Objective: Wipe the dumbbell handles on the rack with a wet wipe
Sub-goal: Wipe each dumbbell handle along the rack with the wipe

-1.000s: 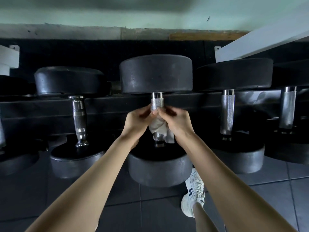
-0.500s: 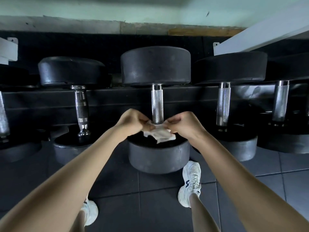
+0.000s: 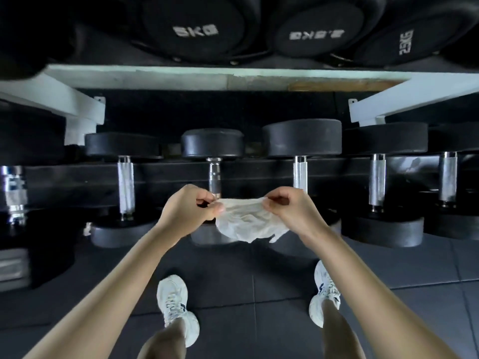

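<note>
Below our hands, our two white sneakers (image 3: 173, 304) are standing on the dark tiled floor (image 3: 259, 294). Our left hand (image 3: 188, 212) is pinching the left edge of the wet wipe (image 3: 246, 224) between thumb and fingers. Our right hand (image 3: 294, 211) is pinching the right edge in the same way. The wipe is hanging crumpled between both hands, in the air in front of the rack, apart from every handle. Just beyond the left hand's fingers a chrome dumbbell handle (image 3: 215, 174) is standing upright on the lower rack (image 3: 77, 182). Beyond the right hand a second handle (image 3: 300, 174) is rising. More handles are standing further out on both sides. Far above both hands, upper dumbbells (image 3: 195, 31) are showing round end faces, one marked 5KG.
</note>
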`<state>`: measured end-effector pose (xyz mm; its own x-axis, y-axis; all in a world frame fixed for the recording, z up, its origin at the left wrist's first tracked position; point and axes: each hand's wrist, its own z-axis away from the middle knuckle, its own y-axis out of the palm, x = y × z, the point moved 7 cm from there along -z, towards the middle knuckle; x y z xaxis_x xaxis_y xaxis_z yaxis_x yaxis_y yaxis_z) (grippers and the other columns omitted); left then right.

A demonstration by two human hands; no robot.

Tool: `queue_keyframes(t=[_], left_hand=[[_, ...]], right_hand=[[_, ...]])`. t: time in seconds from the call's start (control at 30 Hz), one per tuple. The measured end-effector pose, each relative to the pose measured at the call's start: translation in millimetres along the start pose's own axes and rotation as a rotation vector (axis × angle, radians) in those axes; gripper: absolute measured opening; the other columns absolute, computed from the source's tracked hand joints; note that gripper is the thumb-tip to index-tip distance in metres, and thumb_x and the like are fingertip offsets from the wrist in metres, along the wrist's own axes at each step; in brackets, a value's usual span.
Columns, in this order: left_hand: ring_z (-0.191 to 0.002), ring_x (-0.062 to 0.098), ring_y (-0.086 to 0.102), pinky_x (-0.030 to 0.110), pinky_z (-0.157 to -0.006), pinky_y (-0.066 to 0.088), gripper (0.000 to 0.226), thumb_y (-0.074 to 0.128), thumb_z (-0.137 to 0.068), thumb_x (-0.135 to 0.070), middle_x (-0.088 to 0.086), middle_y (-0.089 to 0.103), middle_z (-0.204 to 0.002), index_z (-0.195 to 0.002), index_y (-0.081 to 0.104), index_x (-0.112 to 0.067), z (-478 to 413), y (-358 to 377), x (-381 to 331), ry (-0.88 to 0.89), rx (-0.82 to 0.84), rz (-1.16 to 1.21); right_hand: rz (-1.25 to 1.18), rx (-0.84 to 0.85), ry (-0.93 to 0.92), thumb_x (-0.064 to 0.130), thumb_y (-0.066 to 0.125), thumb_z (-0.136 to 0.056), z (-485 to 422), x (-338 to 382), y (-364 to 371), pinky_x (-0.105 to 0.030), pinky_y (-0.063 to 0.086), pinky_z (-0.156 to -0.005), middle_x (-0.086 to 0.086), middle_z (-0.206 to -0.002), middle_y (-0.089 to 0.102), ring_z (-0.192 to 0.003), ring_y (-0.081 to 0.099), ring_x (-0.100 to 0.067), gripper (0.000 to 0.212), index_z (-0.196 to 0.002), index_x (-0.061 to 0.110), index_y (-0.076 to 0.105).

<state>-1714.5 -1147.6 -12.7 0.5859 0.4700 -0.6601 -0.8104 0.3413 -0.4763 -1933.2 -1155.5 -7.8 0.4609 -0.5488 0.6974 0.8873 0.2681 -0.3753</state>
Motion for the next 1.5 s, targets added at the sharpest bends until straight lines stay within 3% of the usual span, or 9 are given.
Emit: queue_keyframes(t=[0.27, 0.5, 0.6, 0.77, 0.97, 1.13, 1.3, 1.4, 1.5], left_hand=[[-0.089, 0.016, 0.067, 0.040, -0.090, 0.053, 0.011, 0.075, -0.078, -0.018, -0.004, 0.072, -0.083, -0.075, 0.069, -0.027, -3, -29, 36, -0.030, 0.011, 0.249], [-0.082, 0.009, 0.062, 0.022, -0.066, 0.047, 0.010, 0.063, -0.086, -0.019, -0.007, 0.069, -0.091, -0.091, 0.071, -0.018, -32, -23, 58, -0.170, -0.148, 0.256], [-0.082, 0.010, 0.062, 0.023, -0.065, 0.046, 0.010, 0.063, -0.088, -0.019, -0.006, 0.069, -0.095, -0.094, 0.070, -0.021, -49, -20, 73, -0.198, -0.215, 0.302], [-0.102, 0.008, 0.058, 0.020, -0.083, 0.042, 0.024, 0.056, -0.091, -0.012, -0.007, 0.064, -0.111, -0.109, 0.066, -0.025, -75, -4, 91, -0.198, -0.205, 0.438], [-0.062, -0.002, 0.041, 0.003, -0.047, 0.037, 0.055, 0.044, -0.087, 0.008, -0.017, 0.055, -0.089, -0.123, 0.057, -0.031, -96, 17, 100, -0.241, -0.080, 0.491], [-0.106, 0.011, 0.055, 0.028, -0.093, 0.045, 0.076, 0.035, -0.079, 0.016, -0.004, 0.056, -0.129, -0.136, 0.047, -0.032, -103, 30, 86, -0.266, 0.013, 0.529], [-0.101, 0.015, 0.057, 0.026, -0.088, 0.045, 0.052, 0.042, -0.089, 0.007, 0.002, 0.061, -0.118, -0.132, 0.052, -0.019, -114, 34, 80, -0.307, 0.016, 0.708], [-0.075, 0.011, 0.058, 0.019, -0.070, 0.048, 0.017, 0.055, -0.092, -0.005, 0.003, 0.064, -0.084, -0.099, 0.068, -0.011, -112, 30, 82, -0.260, -0.062, 0.642], [-0.068, 0.011, 0.059, 0.023, -0.069, 0.049, 0.013, 0.062, -0.091, -0.019, 0.001, 0.064, -0.071, -0.082, 0.068, -0.013, -109, 26, 87, -0.259, -0.128, 0.633]], right_hand=[[0.053, -0.296, -0.038, 0.016, 0.063, -0.088, 3, 19, 34, -0.026, 0.050, -0.077, 0.008, -0.085, 0.067, -0.085, 0.063, -0.011, 0.006, -0.086, 0.021, 0.066], [0.476, -0.477, -0.042, 0.006, 0.050, -0.088, -26, 30, 8, -0.025, 0.037, -0.060, 0.005, -0.083, 0.060, -0.073, 0.052, -0.016, 0.017, -0.088, 0.014, 0.065], [0.414, -0.378, -0.077, 0.006, 0.048, -0.088, -57, 23, 24, -0.018, 0.036, -0.053, 0.006, -0.077, 0.063, -0.068, 0.058, -0.014, 0.019, -0.082, 0.014, 0.065], [0.255, -0.135, -0.014, 0.023, 0.056, -0.094, -107, -9, 78, -0.022, 0.039, -0.073, 0.004, -0.099, 0.063, -0.092, 0.056, -0.013, 0.016, -0.105, 0.018, 0.065], [-0.426, 0.103, 0.307, 0.023, 0.047, -0.099, -118, -30, 117, -0.041, 0.052, -0.092, -0.008, -0.103, 0.068, -0.098, 0.065, -0.026, 0.019, -0.110, 0.017, 0.061], [-0.576, 0.093, 0.342, 0.012, 0.047, -0.098, -121, -33, 123, -0.035, 0.051, -0.080, -0.004, -0.088, 0.066, -0.081, 0.063, -0.020, 0.014, -0.097, 0.015, 0.061], [-0.674, 0.100, 0.350, 0.007, 0.046, -0.097, -120, -34, 128, -0.039, 0.052, -0.082, -0.009, -0.089, 0.066, -0.079, 0.064, -0.023, 0.018, -0.110, 0.009, 0.059], [-0.666, 0.112, 0.310, 0.009, 0.046, -0.098, -115, -35, 127, -0.042, 0.051, -0.088, -0.010, -0.096, 0.066, -0.086, 0.065, -0.025, 0.021, -0.115, 0.009, 0.058], [-0.474, 0.070, 0.241, 0.018, 0.047, -0.099, -110, -35, 119, -0.044, 0.051, -0.094, -0.007, -0.105, 0.067, -0.099, 0.065, -0.025, 0.017, -0.107, 0.014, 0.060]])
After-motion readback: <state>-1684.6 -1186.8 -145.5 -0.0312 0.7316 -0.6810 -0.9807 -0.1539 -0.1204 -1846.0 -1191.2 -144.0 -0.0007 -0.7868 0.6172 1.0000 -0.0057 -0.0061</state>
